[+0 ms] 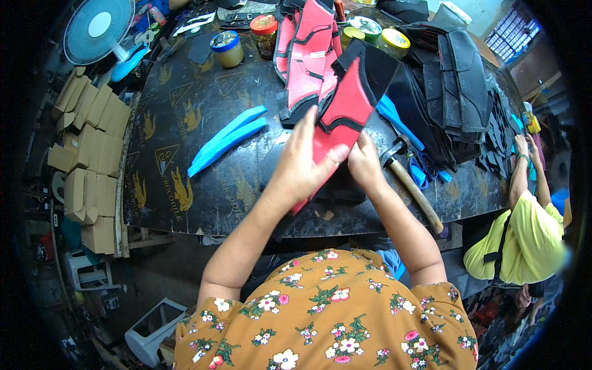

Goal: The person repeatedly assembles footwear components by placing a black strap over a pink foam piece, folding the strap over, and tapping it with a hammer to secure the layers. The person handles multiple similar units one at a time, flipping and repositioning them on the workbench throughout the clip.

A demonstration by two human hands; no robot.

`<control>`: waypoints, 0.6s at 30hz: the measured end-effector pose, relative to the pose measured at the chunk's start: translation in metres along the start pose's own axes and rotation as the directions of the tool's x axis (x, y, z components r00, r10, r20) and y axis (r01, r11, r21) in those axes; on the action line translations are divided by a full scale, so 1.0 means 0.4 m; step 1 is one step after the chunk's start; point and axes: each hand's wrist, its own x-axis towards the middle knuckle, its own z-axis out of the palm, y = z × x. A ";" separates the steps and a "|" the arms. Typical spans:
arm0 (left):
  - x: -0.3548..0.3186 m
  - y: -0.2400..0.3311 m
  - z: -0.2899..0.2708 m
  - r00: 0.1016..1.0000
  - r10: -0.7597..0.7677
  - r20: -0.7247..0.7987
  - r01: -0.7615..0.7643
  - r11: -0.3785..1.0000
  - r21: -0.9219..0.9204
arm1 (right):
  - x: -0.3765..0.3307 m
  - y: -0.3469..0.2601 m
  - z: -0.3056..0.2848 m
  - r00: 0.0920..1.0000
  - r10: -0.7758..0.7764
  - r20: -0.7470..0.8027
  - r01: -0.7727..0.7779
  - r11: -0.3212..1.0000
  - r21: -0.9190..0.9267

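Above the near part of the dark table, I hold a long red panel with black trim (347, 102) tilted between both hands; it looks like a sewn leather piece. My left hand (303, 163) grips its left side, thumb across the red face and fingers stretched along the edge. My right hand (365, 165) has its fingers curled at the right edge, partly hidden by the panel. More red panels with black trim (306, 58) lie in a pile just beyond. Right of my right hand rests a hammer with a wooden handle (416, 194).
Blue strips (227, 139) lie at left on the table (203, 203). Stacked black pieces (453, 86), blue-handled scissors (420, 171) and lidded jars (228, 52) stand about. A fan (98, 24) and cardboard boxes (92, 154) are at left. At right a person in yellow (524, 240) works.
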 end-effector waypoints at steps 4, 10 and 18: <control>-0.023 0.055 -0.002 0.995 -0.096 0.023 0.098 0.954 -0.282 | -0.008 -0.027 -0.014 0.923 -0.375 0.088 0.384 0.909 -0.161; 0.041 0.044 -0.189 0.923 -0.175 0.343 0.381 0.296 -0.876 | 0.080 -0.076 -0.122 0.987 0.091 0.134 -0.154 0.787 0.598; 0.039 0.013 -0.108 0.991 -0.111 0.078 0.111 0.326 -0.939 | 0.026 -0.041 -0.196 0.901 0.174 0.398 -0.404 0.673 0.620</control>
